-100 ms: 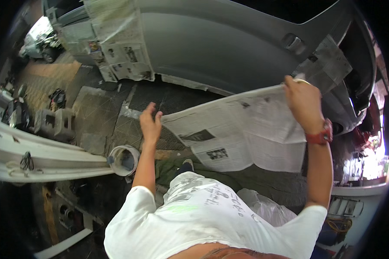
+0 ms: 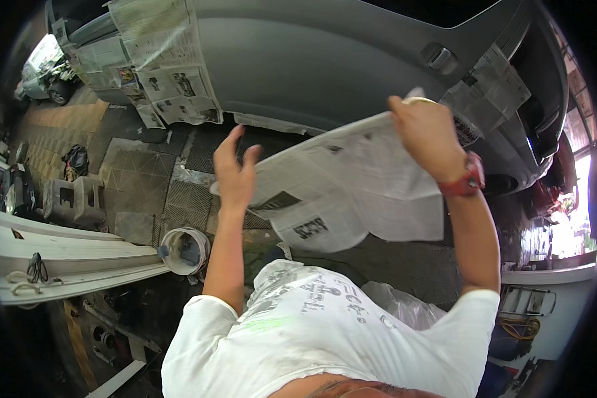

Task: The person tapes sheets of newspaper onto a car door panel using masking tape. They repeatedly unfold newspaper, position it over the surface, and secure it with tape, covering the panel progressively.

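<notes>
In the head view, I am seeing the person holding a newspaper sheet [image 2: 351, 189] in the air in front of the body, near the grey car side [image 2: 312, 60]. The right hand [image 2: 431, 136] is gripping the sheet at its upper right corner, with the fingers bent firmly around the paper. A pale curved thing [image 2: 418, 99] is showing beside these fingers; what it is, I cannot tell.

The left hand [image 2: 235, 174] is standing at the left end of the sheet, its fingers spread and the thumb apart. The paper is passing behind it, so I cannot tell whether they are touching.

The upper edge is rising toward the right, and the lower part is hanging loose and wavy. For good handling, in my judgement, the left fingers should be pinching the upper left corner, and both hands should be stretching the edge evenly and gently, because thin paper is tearing and creasing easily. The person should also be keeping the loose part away from the white bucket [image 2: 174, 242], which is standing near the left forearm.
</notes>
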